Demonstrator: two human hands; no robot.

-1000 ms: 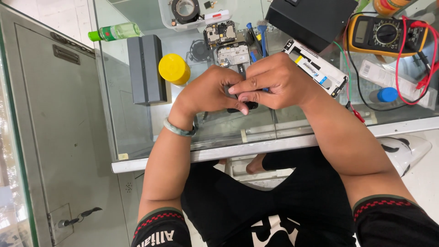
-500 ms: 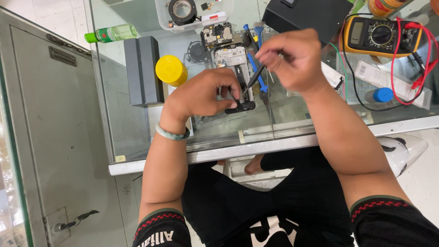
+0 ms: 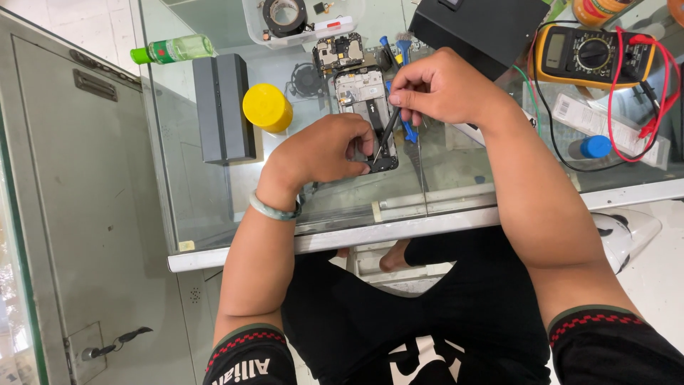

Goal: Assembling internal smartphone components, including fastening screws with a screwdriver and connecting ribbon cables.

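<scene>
The glass-topped bench [image 3: 499,187] carries an opened black smartphone with its back cover off [image 3: 365,107], lying near the front edge with its circuitry exposed. The left hand [image 3: 324,151] clamps the phone's lower end, fingers [image 3: 360,142] curled over its left side and bottom corner. The right hand [image 3: 445,87] pinches a slim black pointed tool [image 3: 385,135], fingers closed tight round its upper end; the tool slants down to the phone's lower half, just beside the left fingertips.

The risk, as I judge it: the tip could slip off a small part and gouge the board, or jab the left fingertips so close by. Whether the tip is seated on a screw or a connector I cannot tell; it is too small here.
</scene>
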